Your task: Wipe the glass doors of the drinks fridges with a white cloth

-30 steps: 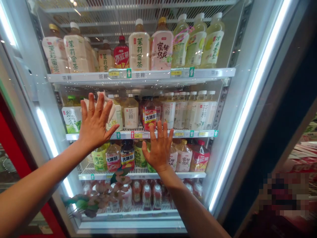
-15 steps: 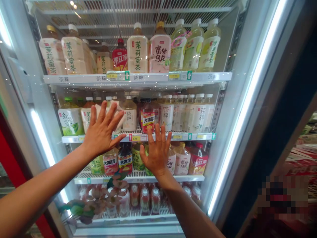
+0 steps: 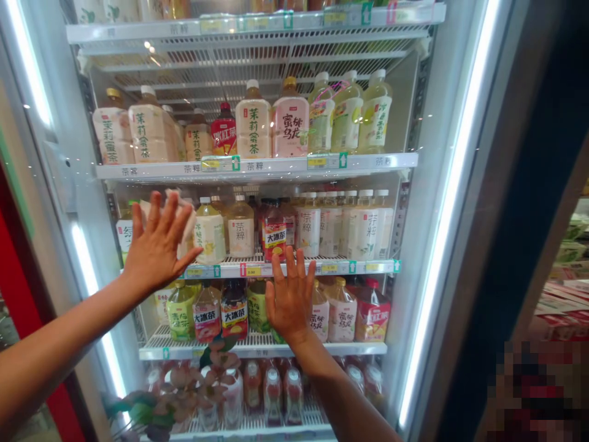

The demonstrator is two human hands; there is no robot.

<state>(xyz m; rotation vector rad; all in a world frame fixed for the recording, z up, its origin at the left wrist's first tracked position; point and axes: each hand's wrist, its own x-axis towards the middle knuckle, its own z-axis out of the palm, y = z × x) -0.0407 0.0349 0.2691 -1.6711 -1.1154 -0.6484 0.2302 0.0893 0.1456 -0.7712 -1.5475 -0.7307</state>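
Left hand (image 3: 159, 245): fingers spread and flat, apparently pressing the white cloth (image 3: 189, 227) against the glass door (image 3: 239, 184).
White cloth: mostly hidden behind the left fingers, in front of the middle row of bottles (image 3: 209, 236).
Right hand (image 3: 291, 301): fingers slightly apart, palm towards the glass; no cloth shows under it.
Wiping: seems under way, not finished — the cloth appears to lie on the pane.
Done so far: cannot tell which patches are wiped.
Left over: thin pink lines (image 3: 338, 86) show higher up — on the glass or reflected, unclear.
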